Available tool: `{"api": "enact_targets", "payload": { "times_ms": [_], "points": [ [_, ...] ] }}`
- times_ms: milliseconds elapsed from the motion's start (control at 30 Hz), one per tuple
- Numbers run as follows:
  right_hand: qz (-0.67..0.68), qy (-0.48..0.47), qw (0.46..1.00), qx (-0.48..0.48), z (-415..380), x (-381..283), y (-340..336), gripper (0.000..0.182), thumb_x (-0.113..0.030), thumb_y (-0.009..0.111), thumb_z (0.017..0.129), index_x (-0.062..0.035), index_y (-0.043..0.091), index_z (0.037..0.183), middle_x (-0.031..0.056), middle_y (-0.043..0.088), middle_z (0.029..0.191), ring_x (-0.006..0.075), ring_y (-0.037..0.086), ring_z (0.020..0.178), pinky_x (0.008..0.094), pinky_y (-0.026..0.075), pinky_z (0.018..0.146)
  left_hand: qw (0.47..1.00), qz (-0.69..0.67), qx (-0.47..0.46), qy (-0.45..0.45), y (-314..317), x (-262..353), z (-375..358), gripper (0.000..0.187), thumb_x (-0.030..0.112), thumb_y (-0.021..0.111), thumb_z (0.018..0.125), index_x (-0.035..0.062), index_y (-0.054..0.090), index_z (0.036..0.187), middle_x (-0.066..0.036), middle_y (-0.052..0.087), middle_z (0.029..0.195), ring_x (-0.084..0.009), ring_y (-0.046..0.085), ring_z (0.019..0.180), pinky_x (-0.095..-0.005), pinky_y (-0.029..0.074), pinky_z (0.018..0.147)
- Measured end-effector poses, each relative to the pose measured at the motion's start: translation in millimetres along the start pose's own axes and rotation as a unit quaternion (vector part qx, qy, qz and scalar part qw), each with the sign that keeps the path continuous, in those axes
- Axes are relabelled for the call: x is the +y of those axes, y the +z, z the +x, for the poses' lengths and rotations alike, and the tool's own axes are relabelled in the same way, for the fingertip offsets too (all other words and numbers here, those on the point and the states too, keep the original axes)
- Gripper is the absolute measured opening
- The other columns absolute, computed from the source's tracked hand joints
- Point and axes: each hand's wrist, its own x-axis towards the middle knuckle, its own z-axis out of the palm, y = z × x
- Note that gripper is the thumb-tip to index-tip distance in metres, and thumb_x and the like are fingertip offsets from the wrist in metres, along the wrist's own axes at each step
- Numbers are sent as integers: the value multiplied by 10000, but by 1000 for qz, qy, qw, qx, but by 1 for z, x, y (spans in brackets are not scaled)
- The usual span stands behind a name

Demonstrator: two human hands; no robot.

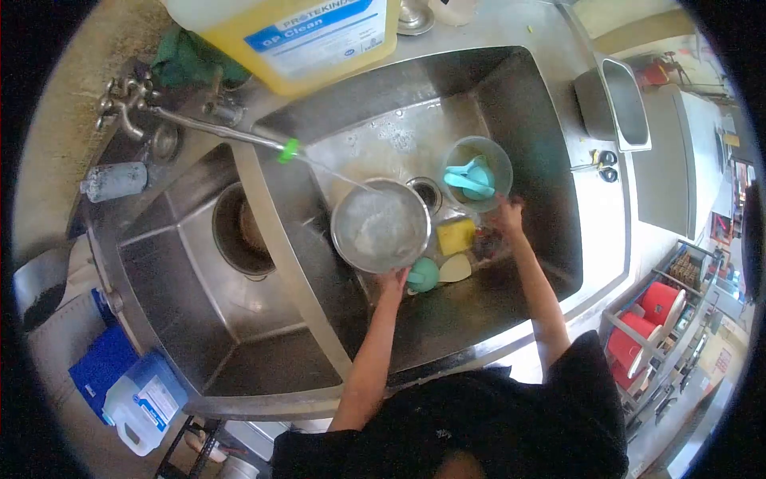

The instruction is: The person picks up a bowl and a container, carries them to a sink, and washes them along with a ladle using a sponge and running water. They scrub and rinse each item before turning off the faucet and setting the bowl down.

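Water runs from the long faucet [215, 132] into a round metal bowl [381, 227] in the right sink basin. My left hand [392, 281] grips the near rim of that bowl. A clear round container [479, 148] with turquoise utensils [471, 179] in it stands to the right. Just below its near edge is my right hand [507, 215], its fingers partly hidden and blurred. Between my hands lie a yellow sponge [456, 237], a pale flat piece [456, 269] and a green round piece [424, 274]. Something dark and reddish [487, 243] beside the sponge is unclear.
The left basin holds a dark pot [243, 230]. A large yellow jug [319, 44] stands at the sink's back edge. On the right counter are a metal pan [614, 104] and black-handled scissors [608, 166]. A clear bottle [116, 182] lies at the left ledge.
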Motion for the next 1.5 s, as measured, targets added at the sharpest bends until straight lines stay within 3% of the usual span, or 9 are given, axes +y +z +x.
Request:
{"api": "enact_targets", "payload": {
  "times_ms": [267, 633, 767, 867, 900, 967, 1033, 1233, 1500],
  "points": [
    [58, -184, 974, -120, 13, -35, 65, 465, -92, 461, 766, -74, 251, 1180, 164, 439, 1031, 291, 573, 653, 375, 528, 490, 976, -100, -77, -175, -10, -57, -6, 226, 60, 402, 813, -40, 403, 1015, -206, 511, 906, -295, 558, 766, -263, 536, 557],
    [-183, -260, 882, -347, -24, -84, 173, 541, -23, 482, 664, -51, 310, 1176, 246, 521, 914, 307, 563, 789, 395, 480, 637, 960, -31, 137, -241, 20, -49, -62, 208, 69, 535, 721, 53, 446, 909, -71, 477, 755, -133, 481, 551, -215, 462, 433],
    [-288, -340, 845, -296, -49, -83, 199, 426, -84, 528, 665, -31, 412, 1071, 255, 499, 964, 367, 489, 898, 436, 359, 790, 978, -16, 206, 36, 48, -9, -78, 228, 156, 527, 712, 106, 414, 904, -31, 432, 806, -121, 438, 627, -209, 384, 446],
    [-338, -621, 706, -38, -88, -98, 210, 368, -83, 499, 711, -69, 443, 1075, 209, 539, 848, 288, 553, 687, 388, 450, 635, 985, -68, 51, 151, 70, 76, -66, 126, 224, 440, 754, 107, 464, 795, -8, 476, 748, -106, 437, 647, -196, 348, 494],
    [-226, -608, 757, -82, -97, -100, 226, 239, -106, 511, 727, -62, 513, 962, 160, 551, 745, 268, 539, 597, 364, 453, 546, 958, 13, -57, 282, 79, 104, -58, 172, 247, 406, 773, 90, 470, 802, -13, 500, 767, -106, 452, 691, -213, 358, 540],
    [-10, -142, 930, -339, -131, -114, 253, 165, -125, 517, 741, -27, 540, 873, 105, 520, 651, 221, 526, 539, 321, 442, 479, 957, -83, -23, 276, 123, 152, -62, 177, 223, 387, 801, 84, 496, 807, -11, 519, 790, -127, 502, 744, -270, 405, 696],
    [220, 95, 876, -419, -154, -115, 281, 152, -143, 467, 760, 0, 519, 760, 86, 501, 570, 198, 495, 435, 315, 387, 376, 958, -104, -95, 250, 146, 183, -51, 201, 213, 365, 809, 64, 498, 833, -35, 530, 821, -157, 514, 783, -292, 415, 750],
    [103, 7, 915, -391, -137, -109, 322, 141, -143, 491, 765, -8, 521, 737, 64, 502, 582, 165, 452, 439, 300, 366, 389, 956, -178, -227, 52, 159, 205, -17, 191, 181, 455, 780, 66, 532, 911, -65, 561, 878, -173, 544, 800, -312, 452, 686],
    [-79, -354, 772, -522, -199, -226, 279, 347, -239, 583, 730, -69, 518, 1026, 61, 560, 895, 136, 517, 736, 258, 409, 665, 886, 138, 26, 442, 109, 184, -11, 203, 150, 591, 702, 42, 519, 858, -90, 542, 754, -174, 530, 630, -261, 436, 598]
  ]
}}
